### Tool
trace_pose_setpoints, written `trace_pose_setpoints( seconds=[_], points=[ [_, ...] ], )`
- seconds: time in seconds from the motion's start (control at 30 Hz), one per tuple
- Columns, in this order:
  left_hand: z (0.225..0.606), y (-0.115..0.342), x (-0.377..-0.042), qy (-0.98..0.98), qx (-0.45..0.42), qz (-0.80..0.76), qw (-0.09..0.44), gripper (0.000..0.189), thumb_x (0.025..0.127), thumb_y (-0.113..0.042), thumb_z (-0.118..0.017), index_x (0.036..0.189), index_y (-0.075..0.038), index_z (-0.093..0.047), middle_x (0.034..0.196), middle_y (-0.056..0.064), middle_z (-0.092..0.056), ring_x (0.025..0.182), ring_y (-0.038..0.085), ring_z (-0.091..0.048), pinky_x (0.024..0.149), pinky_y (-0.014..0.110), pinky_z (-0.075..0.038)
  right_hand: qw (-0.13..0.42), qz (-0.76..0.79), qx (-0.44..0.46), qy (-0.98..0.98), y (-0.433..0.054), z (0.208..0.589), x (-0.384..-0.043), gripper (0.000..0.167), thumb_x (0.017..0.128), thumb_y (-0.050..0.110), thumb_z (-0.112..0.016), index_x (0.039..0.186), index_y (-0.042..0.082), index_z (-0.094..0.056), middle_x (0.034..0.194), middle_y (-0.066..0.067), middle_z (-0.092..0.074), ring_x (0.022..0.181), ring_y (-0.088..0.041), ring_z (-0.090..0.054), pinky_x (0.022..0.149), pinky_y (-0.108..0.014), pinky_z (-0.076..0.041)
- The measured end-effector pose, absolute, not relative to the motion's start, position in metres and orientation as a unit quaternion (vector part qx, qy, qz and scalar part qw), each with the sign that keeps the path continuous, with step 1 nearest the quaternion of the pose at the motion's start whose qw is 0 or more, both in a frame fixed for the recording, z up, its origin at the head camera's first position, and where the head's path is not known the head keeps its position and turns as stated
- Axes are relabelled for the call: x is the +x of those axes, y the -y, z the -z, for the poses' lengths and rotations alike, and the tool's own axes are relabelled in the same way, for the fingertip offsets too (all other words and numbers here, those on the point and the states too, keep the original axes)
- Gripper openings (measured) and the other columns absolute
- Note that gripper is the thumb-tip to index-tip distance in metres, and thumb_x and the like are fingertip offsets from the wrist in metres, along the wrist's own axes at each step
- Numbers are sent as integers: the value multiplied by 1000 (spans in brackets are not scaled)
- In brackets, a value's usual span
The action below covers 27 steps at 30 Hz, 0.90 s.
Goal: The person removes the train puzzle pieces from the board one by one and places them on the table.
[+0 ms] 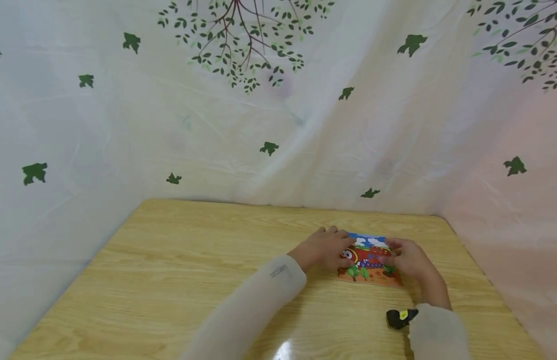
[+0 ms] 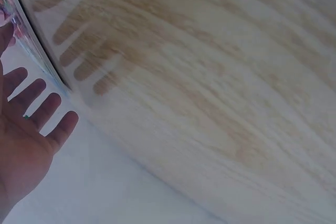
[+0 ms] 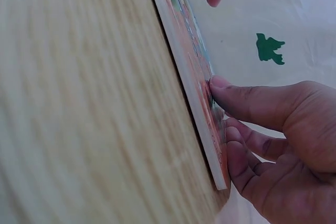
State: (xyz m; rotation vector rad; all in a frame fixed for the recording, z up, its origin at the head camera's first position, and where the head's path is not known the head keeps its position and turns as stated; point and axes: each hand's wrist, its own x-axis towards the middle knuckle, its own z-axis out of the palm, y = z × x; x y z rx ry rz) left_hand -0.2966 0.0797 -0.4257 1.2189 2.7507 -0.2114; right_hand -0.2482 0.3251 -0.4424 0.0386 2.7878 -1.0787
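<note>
A thin square picture board (image 1: 368, 275) with a red cartoon figure, blue sky and clouds lies on the wooden table, toward its right far side. At its left edge is my left hand (image 1: 329, 248), its thumb reaching over the picture. The fingers of that hand extend, spread apart, in the left wrist view. My right hand (image 1: 411, 257) grips the board's right side. In the right wrist view its thumb (image 3: 241, 100) presses on the picture face, while the other fingers curl in against the edge.
Beside the right sleeve (image 1: 440, 332) is a small black object (image 1: 397, 319) with a yellow patch. A pale cloth (image 1: 215, 135) printed with green birds and branches hangs behind and around the wooden table (image 1: 179, 270).
</note>
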Motion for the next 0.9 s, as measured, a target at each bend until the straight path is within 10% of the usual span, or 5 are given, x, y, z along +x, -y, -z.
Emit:
trace_pose_setpoints(
  seconds=[0.9],
  points=[
    [427, -96, -325, -947, 276, -132, 99, 40, 90, -43, -79, 123, -21, -71, 115, -8, -68, 103, 11, -58, 97, 32, -48, 82, 366, 9, -927, -330, 446, -248, 66, 97, 21, -72, 147, -11, -43, 142, -36, -48, 122, -49, -51, 100, -61, -45]
  ],
)
